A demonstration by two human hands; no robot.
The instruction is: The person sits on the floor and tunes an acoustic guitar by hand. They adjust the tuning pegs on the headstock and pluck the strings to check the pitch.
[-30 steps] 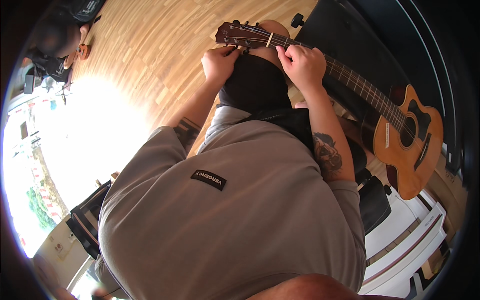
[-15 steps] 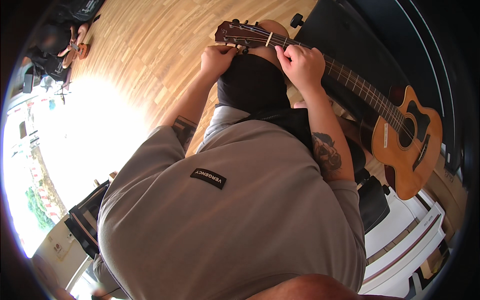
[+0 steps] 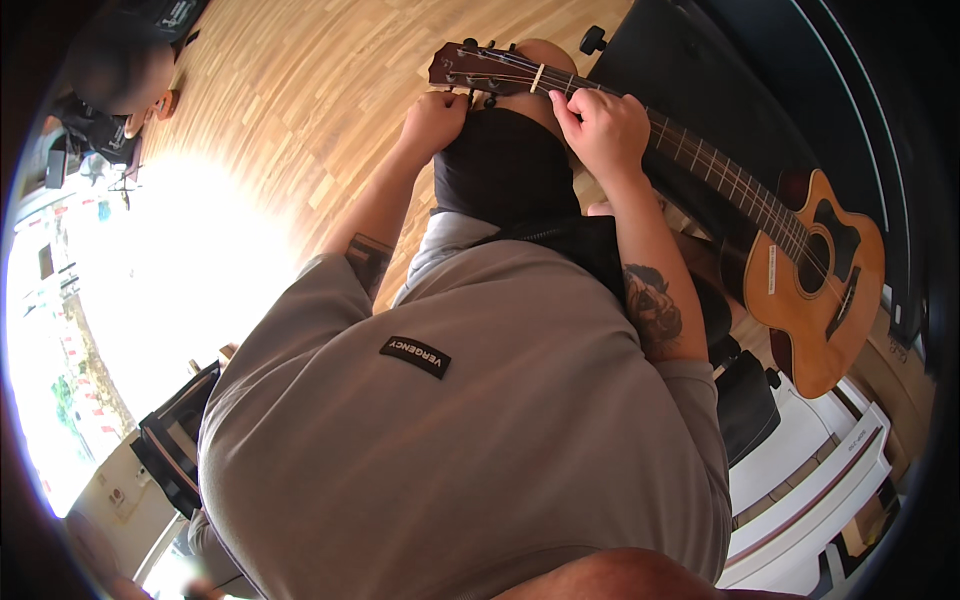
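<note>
An acoustic guitar (image 3: 822,345) with a pale wooden top lies slantwise, its body at the right and its dark headstock (image 3: 452,62) at the top middle, over my bent leg. My left hand (image 3: 433,122) is closed at the headstock's near edge, fingers pinched round a tuning peg that they mostly hide. Other dark tuning pegs (image 3: 490,101) show beside it. Just past the nut, my right hand (image 3: 608,130) is curled over the guitar neck (image 3: 690,150), its thumb lying near the strings. Whether it also grips a string cannot be made out.
A black case or bench (image 3: 740,90) stands behind the neck. White curved furniture (image 3: 815,500) is at the lower right, a black bag (image 3: 170,440) at the lower left. Another person (image 3: 105,110) sits at the far upper left on the wooden floor (image 3: 300,60), near bright glare.
My left hand has turned slightly at the wrist, baring more of the pegs beside it. My right hand and the guitar stay put. The far person's head has shifted.
</note>
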